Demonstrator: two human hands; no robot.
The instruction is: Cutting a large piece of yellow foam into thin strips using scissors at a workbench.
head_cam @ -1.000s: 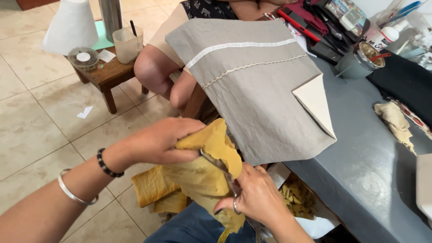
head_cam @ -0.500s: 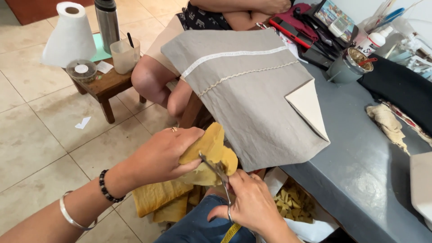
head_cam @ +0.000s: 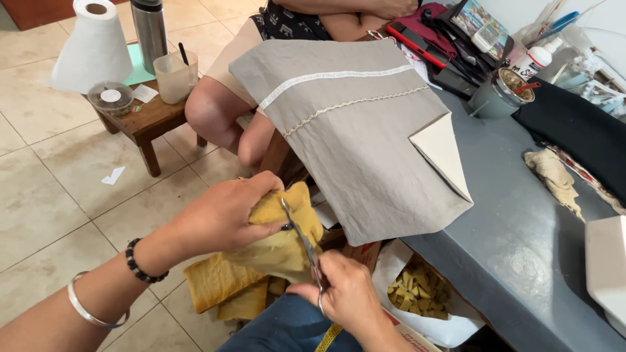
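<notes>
In the head view, the left hand (head_cam: pixel 225 218) is clamped on a bunched piece of mustard-yellow cloth (head_cam: pixel 277 244), holding it up near the middle of the scene, over the person's lap. The right hand (head_cam: pixel 345 296) is closed around the handles of a pair of scissors (head_cam: pixel 301 241), whose blades run up and to the left against the cloth, just beside the left thumb; whether the blades stand apart I cannot tell. More of the yellow cloth hangs down below the left hand. To the right, a grey cloth with white trim (head_cam: pixel 355 133) drapes over the edge of a grey table (head_cam: pixel 521 248). Below that edge, a white bag of yellow scraps (head_cam: pixel 417 293) sits open. Far left, a small wooden stool (head_cam: pixel 147 120) bears a paper roll (head_cam: pixel 94 45) and a steel flask (head_cam: pixel 150 29).
</notes>
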